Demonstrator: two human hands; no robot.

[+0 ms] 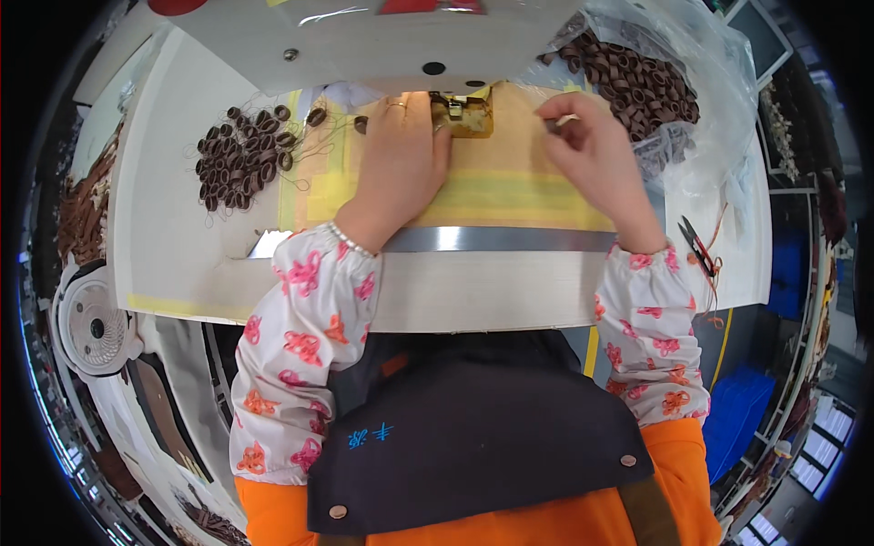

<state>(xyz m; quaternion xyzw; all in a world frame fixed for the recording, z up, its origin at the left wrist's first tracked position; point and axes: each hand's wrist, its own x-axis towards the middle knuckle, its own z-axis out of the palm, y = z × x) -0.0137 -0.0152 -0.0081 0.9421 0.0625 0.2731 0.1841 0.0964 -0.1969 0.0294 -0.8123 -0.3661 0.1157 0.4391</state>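
My left hand (pixel 401 168) lies on the taped bed of a sewing machine (pixel 382 41), just left of the presser foot (pixel 455 109). Its fingers reach forward with the thumb a little apart; the machine head hides the fingertips. I see nothing held in it. One small brown loop (pixel 360 125) sits against its outer side. To the right of the foot, my right hand (pixel 596 150) is raised with thumb and fingers closed in a pinch on a dark brown loop (pixel 552 125), mostly covered by the fingers.
Brown loops with thread tails form a pile (pixel 241 159) on the left. More loops fill a clear plastic bag (pixel 701 55) at the back right. Red-and-black thread snips (pixel 697 246) lie at the right edge. A white fan (pixel 96 323) stands beyond the left corner.
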